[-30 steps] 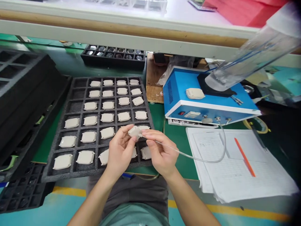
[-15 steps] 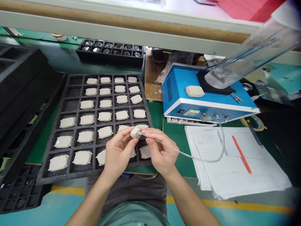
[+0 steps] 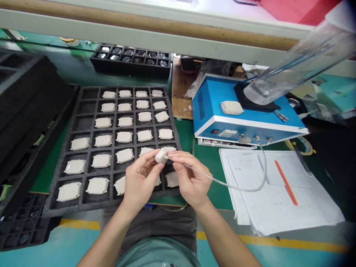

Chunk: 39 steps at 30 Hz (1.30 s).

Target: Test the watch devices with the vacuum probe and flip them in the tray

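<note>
Between the fingers and thumb of my left hand (image 3: 141,176) is a cream watch case (image 3: 161,156), tilted on edge above the foam tray. My right hand (image 3: 193,178) pinches the end of a clear thin tube (image 3: 222,182), its tip right at the side of the case; whether it goes in, I cannot tell. The tube loops right and back to a fitting on the front of a blue box-shaped machine (image 3: 207,100). Beneath my hands lies the dark grey foam tray (image 3: 89,124), with cream watch cases in most of its compartments.
One more cream case (image 3: 231,107) lies on the machine, beside a clear cylinder (image 3: 264,87). Papers (image 3: 250,207) with an orange pen (image 3: 286,182) are at the right. Stacked black foam trays (image 3: 25,100) rise at the left. A black tray (image 3: 130,68) of glossy pieces stands behind.
Both hands stay almost in place, with the watch case and tube still held together. The case has turned very slightly, and the whole view has shifted a little.
</note>
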{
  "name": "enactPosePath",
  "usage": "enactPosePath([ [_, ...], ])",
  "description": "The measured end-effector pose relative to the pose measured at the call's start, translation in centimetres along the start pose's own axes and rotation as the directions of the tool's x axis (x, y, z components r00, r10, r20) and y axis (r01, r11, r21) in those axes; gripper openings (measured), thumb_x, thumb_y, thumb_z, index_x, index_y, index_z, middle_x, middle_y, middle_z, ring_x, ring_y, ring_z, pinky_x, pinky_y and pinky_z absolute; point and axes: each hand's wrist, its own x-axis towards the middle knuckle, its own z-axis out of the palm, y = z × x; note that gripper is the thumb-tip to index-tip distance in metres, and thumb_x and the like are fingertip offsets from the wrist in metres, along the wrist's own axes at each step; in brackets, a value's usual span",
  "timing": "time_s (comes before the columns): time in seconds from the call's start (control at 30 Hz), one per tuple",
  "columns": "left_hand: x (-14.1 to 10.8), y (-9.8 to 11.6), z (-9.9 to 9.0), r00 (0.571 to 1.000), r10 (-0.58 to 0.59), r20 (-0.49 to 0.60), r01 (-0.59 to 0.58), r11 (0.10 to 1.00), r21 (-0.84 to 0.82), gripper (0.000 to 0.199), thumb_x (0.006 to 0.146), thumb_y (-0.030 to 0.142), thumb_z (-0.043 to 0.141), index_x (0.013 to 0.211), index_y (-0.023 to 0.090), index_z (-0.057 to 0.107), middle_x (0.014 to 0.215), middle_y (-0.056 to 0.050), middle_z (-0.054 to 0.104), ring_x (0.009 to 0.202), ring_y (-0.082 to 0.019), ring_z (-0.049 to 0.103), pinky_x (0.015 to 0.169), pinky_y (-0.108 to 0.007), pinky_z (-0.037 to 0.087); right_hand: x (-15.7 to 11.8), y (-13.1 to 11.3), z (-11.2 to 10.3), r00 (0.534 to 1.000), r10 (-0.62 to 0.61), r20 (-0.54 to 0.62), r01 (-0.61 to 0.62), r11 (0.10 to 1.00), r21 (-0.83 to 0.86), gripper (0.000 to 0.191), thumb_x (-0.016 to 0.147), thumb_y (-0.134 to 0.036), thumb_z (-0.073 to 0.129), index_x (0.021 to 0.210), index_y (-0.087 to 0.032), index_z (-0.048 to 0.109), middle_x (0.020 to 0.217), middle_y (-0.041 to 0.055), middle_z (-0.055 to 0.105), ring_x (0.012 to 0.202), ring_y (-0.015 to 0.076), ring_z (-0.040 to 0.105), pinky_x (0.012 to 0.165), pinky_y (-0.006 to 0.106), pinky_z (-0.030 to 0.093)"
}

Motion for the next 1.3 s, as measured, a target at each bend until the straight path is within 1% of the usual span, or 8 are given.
enactPosePath([
  [0.13,0.0,0.0,0.0,1.0,0.012,-0.004,-0.012,1.0,-0.01,0.028,0.084,0.013,0.078,0.111,0.016,0.078,0.112,-0.008,0.084,0.103,-0.019,0.081,0.093,-0.024,0.064,-0.1,0.0,0.0,1.0,0.007,0.003,-0.007,0.999,0.036,0.023,0.096,-0.009,0.066,0.107,-0.025,0.077,0.102,0.0058,0.083,0.1,0.0228,0.079,0.095,0.045,0.066],
  [0.2,0.0,0.0,0.0,1.0,0.012,-0.003,-0.012,1.0,-0.01,0.028,0.084,0.013,0.078,0.111,0.017,0.078,0.111,-0.007,0.084,0.103,-0.019,0.081,0.093,-0.023,0.064,-0.1,0.0,0.0,1.0,0.009,0.004,-0.01,0.999,0.04,0.024,0.096,-0.008,0.066,0.108,-0.026,0.077,0.102,0.0059,0.082,0.101,0.0228,0.079,0.095,0.045,0.065],
  [0.37,0.0,0.1,0.0,1.0,0.004,-0.005,-0.004,1.0,0.005,0.028,0.083,0.015,0.079,0.111,0.017,0.079,0.112,-0.008,0.084,0.102,-0.02,0.081,0.093,-0.025,0.065,-0.1,-0.1,-0.1,1.0,0.008,0.002,-0.008,0.999,0.049,0.026,0.095,-0.006,0.066,0.108,-0.025,0.077,0.103,0.006,0.082,0.101,0.0222,0.079,0.095,0.043,0.065],
  [0.53,0.1,0.3,0.0,1.0,-0.014,-0.014,0.014,0.999,0.033,0.03,0.082,0.018,0.08,0.111,0.015,0.079,0.113,-0.01,0.083,0.103,-0.023,0.081,0.094,-0.029,0.066,0.1,-0.1,0.0,1.0,0.001,-0.003,-0.001,0.999,0.055,0.027,0.094,-0.005,0.066,0.108,-0.025,0.078,0.103,0.0057,0.082,0.101,0.0213,0.078,0.095,0.041,0.065],
  [0.7,0.3,0.2,0.0,0.999,0.029,-0.033,-0.027,0.998,0.062,0.03,0.08,0.023,0.083,0.11,0.016,0.08,0.109,-0.01,0.084,0.097,-0.023,0.082,0.09,-0.026,0.066,0.5,-0.1,0.3,1.0,-0.004,-0.013,0.004,0.997,0.073,0.027,0.093,-0.004,0.066,0.106,-0.024,0.078,0.101,0.0067,0.082,0.1,0.0215,0.079,0.093,0.04,0.064],
  [0.8,0.6,0.2,0.0,0.998,0.056,-0.042,-0.053,0.995,0.082,0.031,0.079,0.025,0.085,0.109,0.017,0.081,0.108,-0.008,0.084,0.096,-0.023,0.082,0.089,-0.026,0.066,0.8,0.1,0.4,1.0,-0.017,-0.016,0.018,0.996,0.088,0.026,0.093,-0.004,0.066,0.105,-0.024,0.078,0.1,0.0069,0.082,0.099,0.0215,0.079,0.092,0.039,0.065],
  [1.0,0.7,0.3,0.1,0.996,0.063,-0.067,-0.056,0.994,0.095,0.032,0.077,0.026,0.087,0.108,0.019,0.082,0.107,-0.007,0.084,0.095,-0.023,0.083,0.088,-0.025,0.066,1.1,0.1,0.5,0.999,-0.028,-0.028,0.03,0.994,0.104,0.025,0.093,-0.005,0.067,0.105,-0.023,0.078,0.1,0.0075,0.082,0.099,0.0218,0.079,0.092,0.038,0.065],
  [1.3,0.7,-0.1,-0.2,0.997,0.041,-0.069,-0.033,0.993,0.112,0.039,0.075,0.033,0.09,0.109,0.017,0.081,0.107,-0.011,0.084,0.095,-0.027,0.083,0.088,-0.033,0.068,1.1,0.1,0.5,0.999,-0.022,-0.025,0.024,0.995,0.1,0.022,0.094,-0.007,0.067,0.105,-0.024,0.078,0.099,0.0075,0.083,0.099,0.0217,0.079,0.092,0.039,0.065],
])
